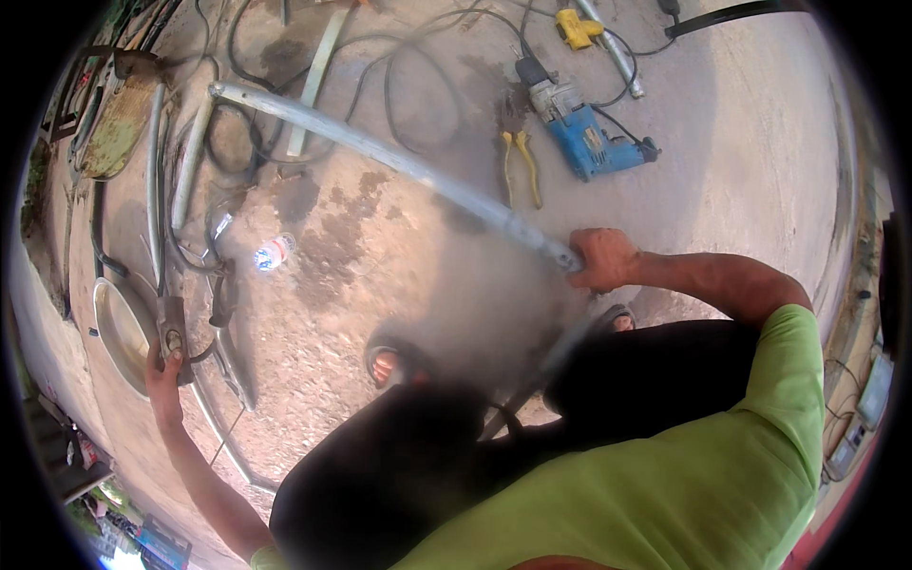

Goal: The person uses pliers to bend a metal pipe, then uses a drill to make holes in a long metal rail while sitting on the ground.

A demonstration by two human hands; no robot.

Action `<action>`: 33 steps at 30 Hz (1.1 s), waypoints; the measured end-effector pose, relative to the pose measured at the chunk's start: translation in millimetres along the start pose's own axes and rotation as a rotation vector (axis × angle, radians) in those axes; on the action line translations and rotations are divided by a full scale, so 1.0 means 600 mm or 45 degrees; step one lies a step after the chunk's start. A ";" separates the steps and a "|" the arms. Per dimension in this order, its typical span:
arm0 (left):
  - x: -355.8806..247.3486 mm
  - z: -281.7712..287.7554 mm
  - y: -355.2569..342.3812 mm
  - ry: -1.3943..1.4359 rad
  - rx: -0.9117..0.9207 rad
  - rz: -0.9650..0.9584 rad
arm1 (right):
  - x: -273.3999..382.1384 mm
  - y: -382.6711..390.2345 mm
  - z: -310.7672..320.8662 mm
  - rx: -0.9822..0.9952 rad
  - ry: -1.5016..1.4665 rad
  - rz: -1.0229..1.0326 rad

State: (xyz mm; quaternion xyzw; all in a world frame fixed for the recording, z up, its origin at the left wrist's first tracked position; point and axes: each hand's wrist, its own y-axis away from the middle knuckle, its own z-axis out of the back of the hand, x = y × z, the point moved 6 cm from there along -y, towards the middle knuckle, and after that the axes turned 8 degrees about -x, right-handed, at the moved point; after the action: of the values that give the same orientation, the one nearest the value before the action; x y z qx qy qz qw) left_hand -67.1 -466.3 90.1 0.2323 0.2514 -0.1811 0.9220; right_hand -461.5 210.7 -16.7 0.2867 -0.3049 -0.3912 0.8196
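My right hand (pixel 605 259) grips the near end of a long galvanised metal tube (pixel 399 166), which slants up to the upper left, where its far end meets a shorter tube (pixel 193 166). My left hand (pixel 163 385), low at the left, has its thumb on a dark grey metal piece (pixel 171 318) with a cable by it and is closed round it. A pale oval dish (pixel 111 323) lies just beside that hand, among bent tubes (pixel 235 461) and cables.
On the concrete lie a blue drill (pixel 594 142), yellow-handled pliers (pixel 522 166), a yellow plug (pixel 575 30), another tube (pixel 627 66), a pale flat bar (pixel 313 90), looped cables and a small plastic bottle (pixel 273 253). My sandalled feet (pixel 385 366) are below me.
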 end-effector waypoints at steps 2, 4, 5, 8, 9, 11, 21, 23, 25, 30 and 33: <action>-0.062 0.019 0.062 0.025 0.006 -0.128 | 0.001 0.000 0.005 0.024 -0.021 -0.002; -0.130 0.018 0.111 0.045 0.092 -0.318 | 0.000 0.000 0.006 0.053 -0.050 -0.025; -0.175 -0.001 0.138 -0.007 0.146 -0.376 | -0.005 0.000 0.003 0.038 -0.065 -0.020; -0.311 -0.111 0.228 -0.220 0.297 -0.587 | -0.009 0.001 -0.005 -0.019 -0.064 0.004; -0.354 -0.160 0.248 -0.335 0.351 -0.692 | -0.012 0.006 -0.003 -0.048 -0.043 0.006; -0.408 -0.270 0.286 -0.456 0.409 -1.119 | -0.012 0.011 -0.002 -0.069 -0.036 -0.002; -0.387 -0.626 0.404 -0.323 0.524 -1.288 | 0.001 0.001 0.012 0.004 -0.039 0.060; -0.419 -0.634 0.429 -0.345 0.506 -1.331 | 0.000 0.007 0.009 0.044 -0.019 0.052; -0.400 -0.665 0.434 -0.206 0.532 -1.338 | 0.005 0.003 0.012 0.029 0.001 0.080; -0.386 -0.738 0.477 -0.225 0.955 -1.266 | 0.013 0.011 0.026 0.060 0.004 0.083; -0.379 -0.767 0.498 -0.247 1.199 -1.224 | 0.017 0.014 0.031 0.080 -0.015 0.044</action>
State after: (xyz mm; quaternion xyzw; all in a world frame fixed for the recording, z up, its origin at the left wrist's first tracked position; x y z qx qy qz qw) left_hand -290.6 68.7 -37.0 0.4539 0.1373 -0.6810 0.5580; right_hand -466.0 202.6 4.3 0.3046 -0.3265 -0.3690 0.8152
